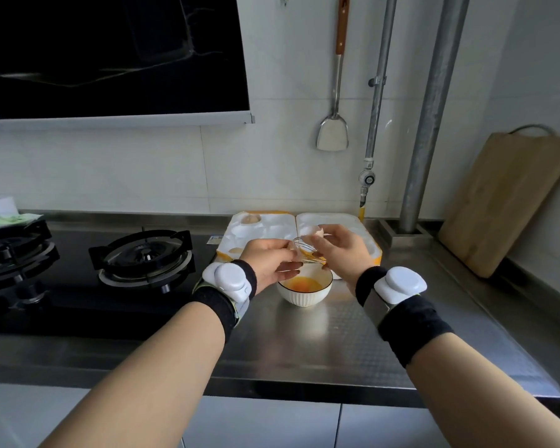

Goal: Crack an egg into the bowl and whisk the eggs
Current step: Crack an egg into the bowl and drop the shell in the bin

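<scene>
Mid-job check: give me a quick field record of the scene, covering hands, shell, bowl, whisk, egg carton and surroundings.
left hand: holds one eggshell half above the bowl
right hand: holds the other shell half
bowl: white, on the steel counter, yellow egg inside
whisk: wire head visible between the hands; who holds it unclear
egg carton: open, behind the bowl, one egg visible at its far left
surroundings: gas stove to the left, cutting board leaning at right

Glossy ribbed bowl [304, 294], embossed steel counter [337, 337]
</scene>
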